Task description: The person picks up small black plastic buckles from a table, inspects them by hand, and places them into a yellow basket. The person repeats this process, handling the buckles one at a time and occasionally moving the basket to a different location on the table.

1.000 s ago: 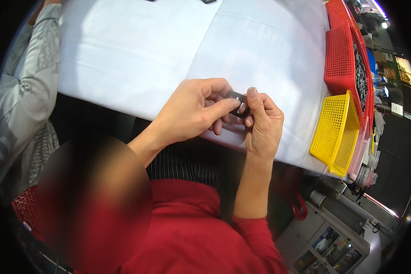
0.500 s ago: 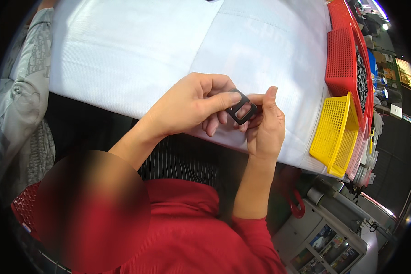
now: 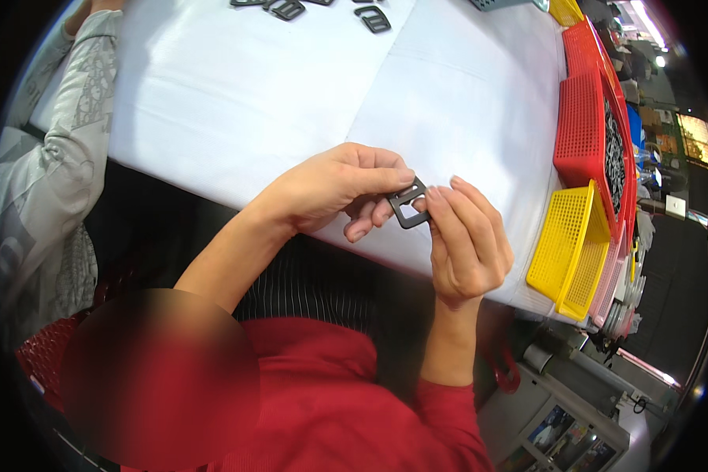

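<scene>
Turned since the earlier frame, one black buckle [image 3: 409,196] sits pinched in the left hand [image 3: 350,185], which partly hides its upper end, while the right hand [image 3: 472,248] touches its right edge, pinching or not I cannot tell, with at least four more buckles [image 3: 374,20] beyond the grip, some cut off.

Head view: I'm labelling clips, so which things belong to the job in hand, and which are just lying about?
Job: black buckle, left hand, right hand; probably the loose black buckles.

Seemingly lying about: yellow basket, grey cabinet.
</scene>
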`<state>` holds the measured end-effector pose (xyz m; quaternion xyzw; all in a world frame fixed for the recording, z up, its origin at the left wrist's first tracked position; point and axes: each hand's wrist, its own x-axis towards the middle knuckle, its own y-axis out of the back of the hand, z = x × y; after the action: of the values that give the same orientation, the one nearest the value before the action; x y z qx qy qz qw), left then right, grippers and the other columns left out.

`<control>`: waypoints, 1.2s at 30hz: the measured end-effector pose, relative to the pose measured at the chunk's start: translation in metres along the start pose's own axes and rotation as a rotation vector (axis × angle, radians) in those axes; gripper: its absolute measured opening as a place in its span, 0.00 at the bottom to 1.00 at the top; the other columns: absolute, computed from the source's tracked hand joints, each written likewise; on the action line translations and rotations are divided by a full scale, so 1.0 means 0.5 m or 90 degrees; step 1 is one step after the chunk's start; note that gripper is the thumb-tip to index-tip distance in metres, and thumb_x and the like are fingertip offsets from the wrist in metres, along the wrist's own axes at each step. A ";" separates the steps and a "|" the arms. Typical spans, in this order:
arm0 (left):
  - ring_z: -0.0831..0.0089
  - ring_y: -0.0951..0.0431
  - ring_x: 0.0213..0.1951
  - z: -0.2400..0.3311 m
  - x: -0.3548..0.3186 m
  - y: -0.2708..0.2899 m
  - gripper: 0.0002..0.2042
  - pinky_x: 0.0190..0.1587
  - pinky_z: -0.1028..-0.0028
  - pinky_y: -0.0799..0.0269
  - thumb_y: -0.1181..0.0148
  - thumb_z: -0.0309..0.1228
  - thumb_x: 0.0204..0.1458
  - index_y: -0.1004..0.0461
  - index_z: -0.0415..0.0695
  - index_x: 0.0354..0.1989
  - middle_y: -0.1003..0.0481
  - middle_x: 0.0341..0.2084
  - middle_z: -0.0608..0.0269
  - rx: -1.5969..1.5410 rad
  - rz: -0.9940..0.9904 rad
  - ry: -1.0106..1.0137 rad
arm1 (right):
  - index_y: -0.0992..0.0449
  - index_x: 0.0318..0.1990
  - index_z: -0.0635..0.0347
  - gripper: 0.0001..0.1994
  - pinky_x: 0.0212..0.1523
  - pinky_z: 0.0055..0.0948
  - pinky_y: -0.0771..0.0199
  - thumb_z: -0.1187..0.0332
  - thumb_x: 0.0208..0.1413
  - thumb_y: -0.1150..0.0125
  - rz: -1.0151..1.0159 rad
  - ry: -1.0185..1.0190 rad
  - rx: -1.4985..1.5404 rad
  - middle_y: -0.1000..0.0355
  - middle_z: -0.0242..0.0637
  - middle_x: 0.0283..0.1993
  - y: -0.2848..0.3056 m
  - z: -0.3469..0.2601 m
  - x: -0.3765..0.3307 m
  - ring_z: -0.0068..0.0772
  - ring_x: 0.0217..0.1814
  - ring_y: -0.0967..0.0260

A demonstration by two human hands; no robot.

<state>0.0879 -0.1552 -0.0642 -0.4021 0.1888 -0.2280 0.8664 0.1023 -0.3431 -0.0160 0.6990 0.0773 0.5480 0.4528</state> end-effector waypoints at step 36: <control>0.77 0.30 0.23 0.015 0.008 0.009 0.21 0.24 0.77 0.34 0.62 0.45 0.67 0.32 0.38 0.51 0.28 0.28 0.64 -0.089 0.084 -0.055 | 0.18 0.43 0.51 0.16 0.46 0.41 0.27 0.52 0.55 0.41 -0.230 -0.294 0.006 0.20 0.39 0.39 -0.264 0.370 0.443 0.44 0.46 0.24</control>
<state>0.0960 -0.1502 -0.0637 -0.4576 0.1931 -0.1392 0.8567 0.3938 -0.2342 0.0458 0.7822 0.0978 0.2849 0.5454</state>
